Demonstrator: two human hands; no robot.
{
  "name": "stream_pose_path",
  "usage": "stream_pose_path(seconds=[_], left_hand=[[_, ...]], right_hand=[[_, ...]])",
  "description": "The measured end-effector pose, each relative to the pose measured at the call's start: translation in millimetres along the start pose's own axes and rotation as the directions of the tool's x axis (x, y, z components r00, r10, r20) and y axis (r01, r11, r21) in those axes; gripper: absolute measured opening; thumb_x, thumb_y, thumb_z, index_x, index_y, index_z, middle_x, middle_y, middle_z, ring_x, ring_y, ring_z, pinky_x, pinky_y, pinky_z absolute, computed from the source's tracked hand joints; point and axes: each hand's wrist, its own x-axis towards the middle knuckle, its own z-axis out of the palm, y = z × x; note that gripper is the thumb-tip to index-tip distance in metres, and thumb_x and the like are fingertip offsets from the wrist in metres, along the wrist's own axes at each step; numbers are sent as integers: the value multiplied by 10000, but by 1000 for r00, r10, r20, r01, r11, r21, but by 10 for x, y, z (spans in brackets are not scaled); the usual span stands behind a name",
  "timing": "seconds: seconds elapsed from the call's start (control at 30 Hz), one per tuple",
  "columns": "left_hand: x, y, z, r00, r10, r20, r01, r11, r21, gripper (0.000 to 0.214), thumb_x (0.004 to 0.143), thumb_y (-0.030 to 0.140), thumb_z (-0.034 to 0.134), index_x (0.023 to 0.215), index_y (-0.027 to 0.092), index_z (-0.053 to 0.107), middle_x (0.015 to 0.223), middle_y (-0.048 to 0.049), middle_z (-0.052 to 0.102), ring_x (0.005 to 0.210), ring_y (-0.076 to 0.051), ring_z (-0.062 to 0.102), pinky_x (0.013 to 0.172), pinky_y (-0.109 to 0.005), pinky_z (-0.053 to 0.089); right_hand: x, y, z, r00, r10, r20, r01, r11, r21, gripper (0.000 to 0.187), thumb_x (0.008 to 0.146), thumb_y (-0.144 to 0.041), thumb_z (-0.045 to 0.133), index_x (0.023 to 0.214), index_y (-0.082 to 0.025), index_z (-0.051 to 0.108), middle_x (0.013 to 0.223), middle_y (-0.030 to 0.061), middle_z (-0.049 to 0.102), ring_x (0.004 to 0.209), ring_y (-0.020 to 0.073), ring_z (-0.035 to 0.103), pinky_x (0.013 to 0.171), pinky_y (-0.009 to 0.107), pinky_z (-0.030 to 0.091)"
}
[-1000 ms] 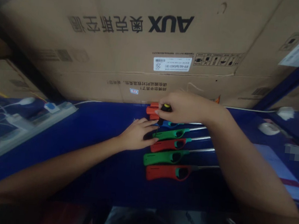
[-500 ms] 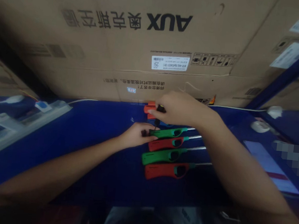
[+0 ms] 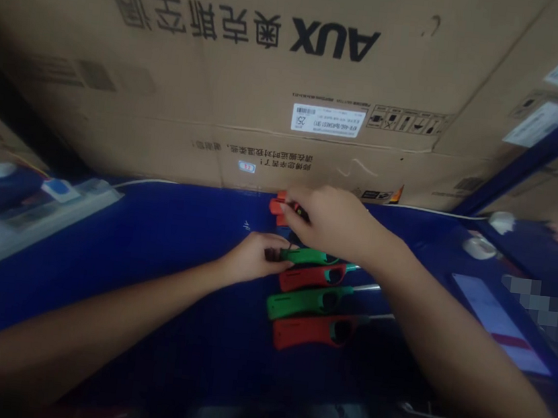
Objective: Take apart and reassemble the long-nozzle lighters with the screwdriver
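My left hand (image 3: 257, 256) is closed around the butt end of a green gas lighter (image 3: 308, 257), with a small dark part showing between thumb and fingers. Just above it, my right hand (image 3: 335, 218) pinches a black screwdriver (image 3: 300, 212) with a yellow mark; its thin shaft points down toward the lighter's end. Nearer me lie a red lighter (image 3: 312, 277), another green lighter (image 3: 302, 302) and another red lighter (image 3: 313, 331), side by side with metal tubes to the right. Behind my right fingers sit orange-red pieces (image 3: 277, 204), partly hidden, with something blue under them.
A large cardboard box (image 3: 249, 113) stands along the back of the blue table (image 3: 182, 225). At left is a power strip (image 3: 79, 208) with plugs. On the right lie a white cable plug (image 3: 479, 247) and a phone-like flat panel (image 3: 491, 318). A blue metal post (image 3: 519, 154) rises at right.
The view has shifted slightly. Both hands keep their grips, and my right hand has turned a little over the green lighter's end, now covering more of its tube.
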Motion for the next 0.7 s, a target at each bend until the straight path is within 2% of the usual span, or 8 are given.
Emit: stream_pose_path(seconds=[0.1,0.2,0.23,0.3,0.37,0.53,0.63,0.7], left_hand=[[-1,21,-9,1000,1,4,-1,1000,0,278,808,233,725,1073,152,741,844,-21,717,580,-81,550,541,-199,452],[-1,28,-12,1000,2,-1,-2,1000,14,288,804,236,727,1078,145,741,866,-31,723,579,-83,558,551,-209,466],[-1,30,-11,1000,0,-5,0,1000,24,295,800,236,730,1080,145,741,869,-33,723,580,-84,560,556,-212,469],[0,37,-6,1000,-8,-19,9,999,43,278,792,229,733,1056,143,744,854,-30,717,584,-85,561,562,-211,471],[2,46,1,999,-16,-34,18,998,59,231,787,225,734,1001,139,747,803,-18,697,577,-84,553,556,-207,462],[5,67,10,997,-42,-58,46,996,77,221,770,222,741,975,141,731,675,28,617,533,-81,525,530,-203,445],[6,76,10,997,-46,-56,50,997,64,187,766,213,738,939,143,723,661,35,600,525,-80,518,525,-202,443],[6,78,12,997,-47,-53,50,997,50,158,770,210,732,916,150,717,648,41,587,511,-76,507,511,-196,434]], right_hand=[[-4,68,39,999,-35,-18,36,997,72,310,935,-294,447,1165,-128,572,873,85,707,674,187,568,565,290,283],[4,110,71,998,36,-44,-35,999,37,288,943,-384,469,982,-148,630,833,88,699,683,203,578,579,297,294],[6,120,79,998,28,-51,-25,998,65,281,949,-386,469,946,-158,633,847,83,701,704,202,587,596,296,311],[5,137,89,997,-52,-63,62,984,168,229,945,-319,476,1039,-162,613,961,82,705,786,195,606,643,285,350],[-1,146,92,990,-126,-63,137,966,220,274,913,-238,481,1162,-156,559,1044,87,694,820,187,602,659,277,359],[-1,132,98,996,-36,-76,42,996,83,232,921,-336,474,949,-169,633,822,68,683,673,186,554,595,292,289],[-8,118,85,995,-89,-50,94,988,125,309,909,-279,460,1162,-133,561,842,70,679,666,181,548,580,286,286],[-22,105,65,996,-86,-15,87,991,97,340,920,-320,460,1180,-112,534,796,65,660,629,178,521,561,287,269]])
